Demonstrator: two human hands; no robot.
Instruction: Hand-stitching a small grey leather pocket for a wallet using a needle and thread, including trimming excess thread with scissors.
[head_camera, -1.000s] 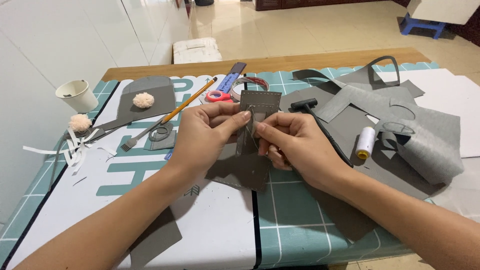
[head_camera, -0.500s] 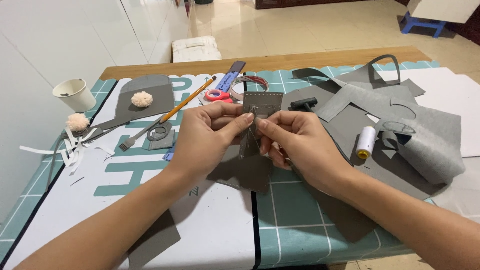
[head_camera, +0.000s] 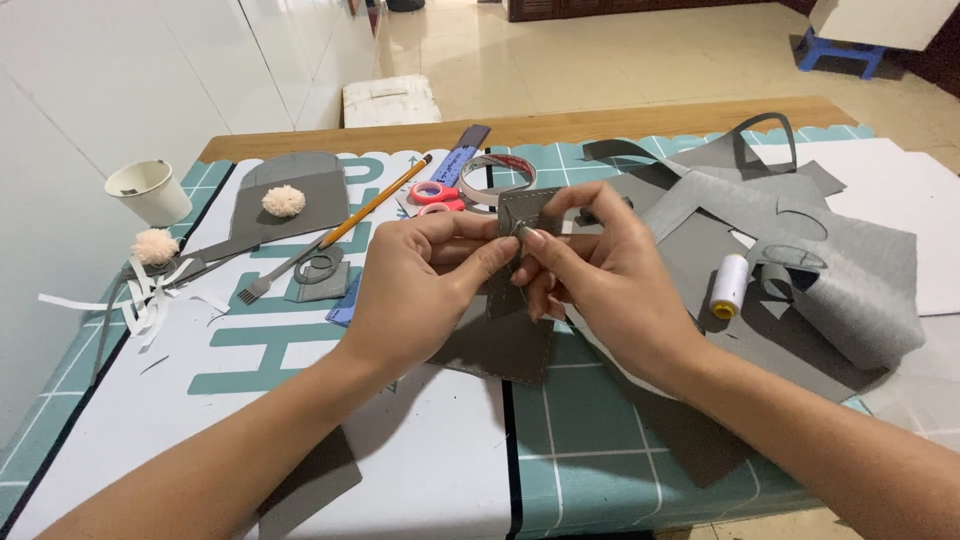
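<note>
Left hand (head_camera: 420, 285) and right hand (head_camera: 590, 270) meet above the table (head_camera: 560, 440), fingers pinched shut on a small grey felt piece (head_camera: 525, 215) held upright between them. Larger grey felt sheet (head_camera: 500, 345) lies just beneath. Thread spool (head_camera: 728, 285) sits right; pencil (head_camera: 375, 203), scissors (head_camera: 435, 195) behind.

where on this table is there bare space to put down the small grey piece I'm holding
Bare patches: the white sheet near the table edge between your forearms, and the green cutting mat just right of it. Crowded: grey felt scraps and the thread spool on the right; pencil, scissors and paper cup on the left.
</note>
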